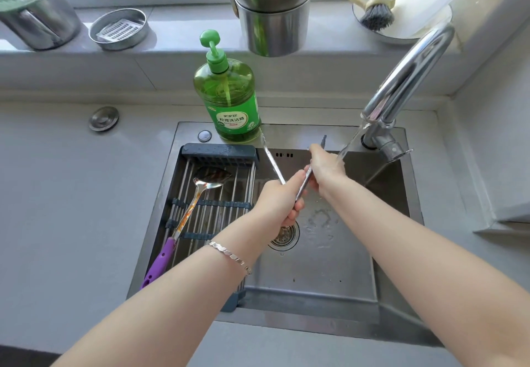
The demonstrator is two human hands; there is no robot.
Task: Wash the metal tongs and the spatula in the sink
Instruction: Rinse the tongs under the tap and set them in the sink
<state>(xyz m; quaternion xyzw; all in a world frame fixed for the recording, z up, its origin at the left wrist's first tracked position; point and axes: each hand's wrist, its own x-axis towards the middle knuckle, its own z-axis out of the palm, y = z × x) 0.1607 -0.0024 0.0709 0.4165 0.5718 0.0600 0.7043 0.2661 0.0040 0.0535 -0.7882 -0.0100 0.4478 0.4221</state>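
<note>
Over the steel sink [315, 266] I hold the metal tongs [272, 163] with their two arms spread apart and pointing away from me. My left hand [282, 201] grips the hinge end. My right hand [325, 167] is curled round the right arm of the tongs, under the stream of water from the tap [407, 79]. The spatula [195, 194], steel with a purple handle and orange grease on its shaft, lies on the roll-up drying rack [218, 206] across the sink's left half.
A green bottle of dish soap [229, 94] stands at the sink's back edge. Steel cups [272, 10], a round tin [119, 29], a canister [37, 13] and a dish brush [372, 13] line the window sill. The drain strainer [285, 236] sits below my left hand.
</note>
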